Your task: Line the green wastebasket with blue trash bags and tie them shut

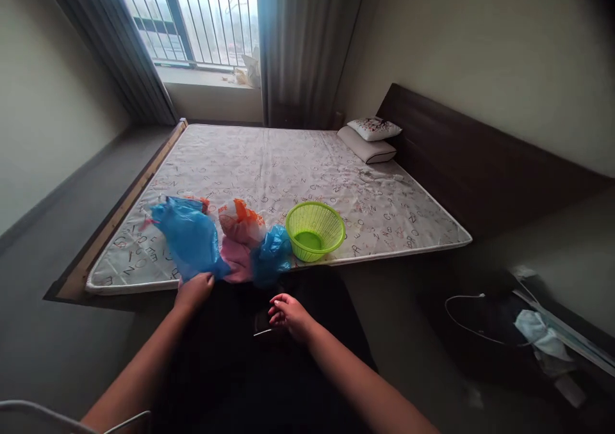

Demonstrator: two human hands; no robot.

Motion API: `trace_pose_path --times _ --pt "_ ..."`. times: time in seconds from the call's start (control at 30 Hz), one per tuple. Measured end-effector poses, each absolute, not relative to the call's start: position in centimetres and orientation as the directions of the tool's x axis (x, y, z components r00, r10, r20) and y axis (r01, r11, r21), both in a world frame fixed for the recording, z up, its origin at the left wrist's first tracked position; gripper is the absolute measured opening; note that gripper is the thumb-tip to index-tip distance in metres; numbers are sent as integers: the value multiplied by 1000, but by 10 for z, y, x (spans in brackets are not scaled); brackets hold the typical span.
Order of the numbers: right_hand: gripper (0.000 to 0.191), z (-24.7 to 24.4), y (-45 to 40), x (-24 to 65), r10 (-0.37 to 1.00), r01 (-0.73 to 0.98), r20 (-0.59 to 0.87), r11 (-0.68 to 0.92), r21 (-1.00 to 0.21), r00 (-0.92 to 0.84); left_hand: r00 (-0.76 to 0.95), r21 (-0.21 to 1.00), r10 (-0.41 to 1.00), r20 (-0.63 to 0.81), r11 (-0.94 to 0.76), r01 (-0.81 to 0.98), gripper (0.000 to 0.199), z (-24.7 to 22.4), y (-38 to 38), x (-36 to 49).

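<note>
My left hand [195, 293] is closed on the lower edge of a large blue plastic bag [187, 235], which spreads upward over the near edge of the mattress. My right hand [288, 315] hangs in front of the bed, fingers loosely bent and apart, with nothing visible in it. Just beyond my right hand lies a second, crumpled blue plastic bag [273, 255]. Between the two blue bags are a pink bag or cloth [237, 259] and a white and orange plastic bag [241, 221]. A green plastic basket [314, 229] stands upright to their right.
The letter-patterned mattress [269, 159] lies on a wooden bed frame. Two pillows [372, 141] rest against the dark headboard [442, 123]. At the lower right, a dark surface holds a white cable [473, 328] and a crumpled white item [541, 331]. Grey curtains [305, 50] flank the window.
</note>
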State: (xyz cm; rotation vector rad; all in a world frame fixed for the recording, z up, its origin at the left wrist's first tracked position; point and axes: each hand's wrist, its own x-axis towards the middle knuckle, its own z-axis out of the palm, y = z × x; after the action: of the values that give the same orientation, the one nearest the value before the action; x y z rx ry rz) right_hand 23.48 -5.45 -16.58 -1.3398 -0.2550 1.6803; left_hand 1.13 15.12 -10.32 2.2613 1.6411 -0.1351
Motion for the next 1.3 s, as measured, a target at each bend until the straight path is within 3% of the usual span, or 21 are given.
trace_pose_path --times 0.17,0.37,0.83,1.3 --pt "15 -160 -44 226 736 -449 -676 -600 -662 12 295 299 904 -310 -201 933 45 -149 163 -25" --pt "12 -166 -34 228 737 -300 -675 -646 -702 -7 311 350 895 -322 -193 917 40 -157 176 -34" --pt "3 -159 -39 244 776 -294 -630 -599 -745 15 291 284 923 -250 -218 934 34 -155 165 -32" --pt "7 -169 -34 237 770 -194 -637 -632 -751 -43 258 291 937 -236 -186 939 32 -169 170 -37"
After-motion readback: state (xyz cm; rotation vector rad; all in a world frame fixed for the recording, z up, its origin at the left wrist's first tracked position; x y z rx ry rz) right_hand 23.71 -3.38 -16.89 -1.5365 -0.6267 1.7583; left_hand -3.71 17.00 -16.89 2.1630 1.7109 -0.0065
